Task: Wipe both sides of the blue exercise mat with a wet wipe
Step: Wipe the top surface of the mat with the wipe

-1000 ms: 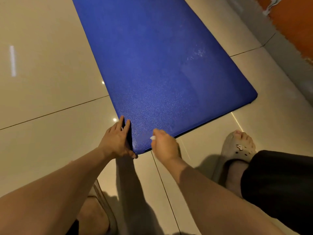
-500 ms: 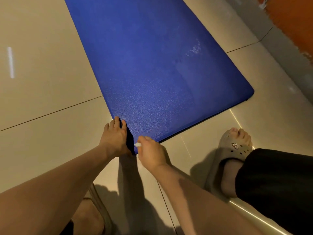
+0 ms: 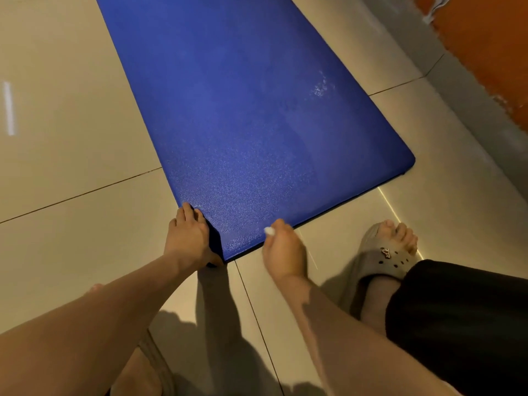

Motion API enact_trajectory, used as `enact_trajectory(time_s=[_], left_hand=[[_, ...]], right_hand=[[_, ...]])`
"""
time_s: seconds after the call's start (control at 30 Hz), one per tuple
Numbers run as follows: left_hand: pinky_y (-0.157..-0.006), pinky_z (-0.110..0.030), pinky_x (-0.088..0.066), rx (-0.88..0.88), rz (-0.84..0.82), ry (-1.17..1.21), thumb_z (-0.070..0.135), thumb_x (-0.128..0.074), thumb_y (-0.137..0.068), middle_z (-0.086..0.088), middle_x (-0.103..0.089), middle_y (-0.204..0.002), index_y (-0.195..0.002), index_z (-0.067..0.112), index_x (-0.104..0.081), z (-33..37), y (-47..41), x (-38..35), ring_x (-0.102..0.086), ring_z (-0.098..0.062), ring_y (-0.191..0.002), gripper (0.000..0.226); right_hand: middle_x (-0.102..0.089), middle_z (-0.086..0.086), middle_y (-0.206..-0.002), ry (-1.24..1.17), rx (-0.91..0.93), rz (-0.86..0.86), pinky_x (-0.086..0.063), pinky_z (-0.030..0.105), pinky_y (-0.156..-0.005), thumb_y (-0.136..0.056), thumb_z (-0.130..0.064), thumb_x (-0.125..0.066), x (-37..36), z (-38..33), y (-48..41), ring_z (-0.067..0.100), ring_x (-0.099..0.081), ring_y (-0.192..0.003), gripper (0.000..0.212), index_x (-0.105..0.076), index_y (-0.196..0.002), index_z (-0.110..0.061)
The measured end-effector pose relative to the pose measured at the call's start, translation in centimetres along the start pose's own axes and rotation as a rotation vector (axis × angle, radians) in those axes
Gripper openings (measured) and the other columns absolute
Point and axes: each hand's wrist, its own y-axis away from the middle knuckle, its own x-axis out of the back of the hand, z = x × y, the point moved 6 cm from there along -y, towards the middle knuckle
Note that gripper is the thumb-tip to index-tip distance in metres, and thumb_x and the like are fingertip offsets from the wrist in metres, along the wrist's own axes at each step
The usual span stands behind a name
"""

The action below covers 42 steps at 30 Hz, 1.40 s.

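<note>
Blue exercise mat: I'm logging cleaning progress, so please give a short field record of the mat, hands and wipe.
mat: blue exercise mat lies unrolled on the tiled floor
left hand: grips the mat's near left corner
right hand: at the near edge, curled round a white wet wipe
nearby: grey sandal on a foot, beside the near edge

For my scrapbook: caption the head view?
Left hand grips a corner of the blue mat; right hand pinches a wet wipe.
</note>
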Motion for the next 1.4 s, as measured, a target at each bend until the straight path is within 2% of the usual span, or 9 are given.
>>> enact_trajectory(time_s=[0.13, 0.43, 0.57, 0.7, 0.83, 1.0, 1.13, 1.27, 1.4], left_hand=[[-0.114, -0.042, -0.037, 0.004, -0.001, -0.007, 0.078, -0.082, -0.051, -0.017, -0.032, -0.150, -0.147, 0.005, -0.036, 0.1, -0.1, 0.1, -0.033, -0.034, -0.138, 0.129], [-0.107, -0.041, -0.046, 0.009, -0.021, 0.021, 0.076, -0.085, -0.046, -0.018, -0.033, -0.145, -0.142, 0.003, -0.040, 0.3, -0.1, 0.0, -0.036, -0.034, -0.134, 0.129], [-0.107, -0.039, -0.046, 0.013, -0.051, 0.001, 0.077, -0.085, -0.044, -0.021, -0.032, -0.146, -0.143, 0.001, -0.041, 0.3, -0.3, 0.1, -0.035, -0.035, -0.134, 0.132], [-0.109, -0.038, -0.045, 0.017, -0.071, -0.007, 0.076, -0.085, -0.048, -0.024, -0.025, -0.154, -0.147, 0.001, -0.037, 0.5, -0.4, 0.1, -0.029, -0.037, -0.141, 0.133], [-0.107, -0.038, -0.047, 0.027, -0.066, 0.009, 0.074, -0.086, -0.048, -0.023, -0.026, -0.152, -0.146, 0.000, -0.038, 0.5, -0.4, 0.1, -0.031, -0.036, -0.140, 0.132], [-0.107, -0.038, -0.047, 0.039, -0.067, 0.010, 0.074, -0.086, -0.048, -0.026, -0.020, -0.158, -0.150, -0.002, -0.032, 0.5, -0.4, 0.0, -0.026, -0.038, -0.145, 0.138], [-0.099, -0.034, -0.052, 0.039, -0.064, 0.006, 0.069, -0.088, -0.050, -0.023, -0.026, -0.151, -0.147, 0.001, -0.038, 0.6, -0.6, -0.1, -0.032, -0.035, -0.138, 0.129], [-0.100, -0.034, -0.052, 0.047, -0.059, 0.008, 0.066, -0.088, -0.052, -0.024, -0.024, -0.152, -0.148, 0.000, -0.036, 0.5, -0.8, -0.5, -0.030, -0.036, -0.139, 0.128], [-0.102, -0.035, -0.051, 0.040, -0.054, 0.022, 0.067, -0.088, -0.052, -0.024, -0.023, -0.153, -0.148, 0.000, -0.035, 0.6, -0.8, -0.4, -0.027, -0.036, -0.142, 0.128]], right_hand=[[-0.066, 0.002, -0.103, 0.036, 0.115, -0.091, -0.054, 0.036, -0.071, -0.099, -0.027, -0.053, -0.5, -0.5, 0.4, 0.027, -0.067, -0.088, 0.010, -0.053, -0.107, -0.022], [-0.065, 0.006, -0.099, -0.123, -0.333, 0.201, -0.059, 0.037, -0.078, -0.097, -0.023, -0.062, 6.6, 7.9, -6.9, 0.027, -0.066, -0.090, 0.013, -0.053, -0.104, -0.015], [-0.066, 0.002, -0.093, -0.130, -0.204, 0.119, -0.059, 0.038, -0.075, -0.097, -0.029, -0.058, 3.3, 4.5, -3.3, 0.024, -0.066, -0.084, 0.009, -0.054, -0.096, -0.021], [-0.066, -0.004, -0.100, -0.054, -0.004, -0.011, -0.060, 0.035, -0.074, -0.097, -0.031, -0.059, 1.1, 2.4, -1.2, 0.017, -0.066, -0.087, 0.011, -0.056, -0.106, -0.025], [-0.063, 0.000, -0.098, -0.072, -0.144, 0.106, -0.059, 0.038, -0.077, -0.096, -0.019, -0.058, 5.0, 6.6, -5.8, 0.022, -0.064, -0.089, 0.009, -0.054, -0.104, -0.021], [-0.063, 0.004, -0.100, -0.143, -0.389, 0.216, -0.061, 0.041, -0.081, -0.097, -0.024, -0.062, 8.5, 10.4, -9.7, 0.023, -0.067, -0.092, 0.017, -0.052, -0.109, -0.017], [-0.063, 0.000, -0.087, -0.143, -0.264, 0.169, -0.058, 0.037, -0.073, -0.100, -0.030, -0.054, 5.4, 6.5, -6.0, 0.021, -0.064, -0.081, 0.012, -0.053, -0.093, -0.020], [-0.065, -0.006, -0.096, -0.106, -0.112, 0.063, -0.061, 0.032, -0.075, -0.099, -0.031, -0.058, 3.7, 4.9, -4.4, 0.013, -0.064, -0.086, 0.009, -0.058, -0.104, -0.023], [-0.061, -0.002, -0.097, -0.100, -0.212, 0.156, -0.059, 0.036, -0.078, -0.098, -0.021, -0.059, 7.4, 7.9, -8.7, 0.019, -0.064, -0.089, 0.009, -0.054, -0.104, -0.019]])
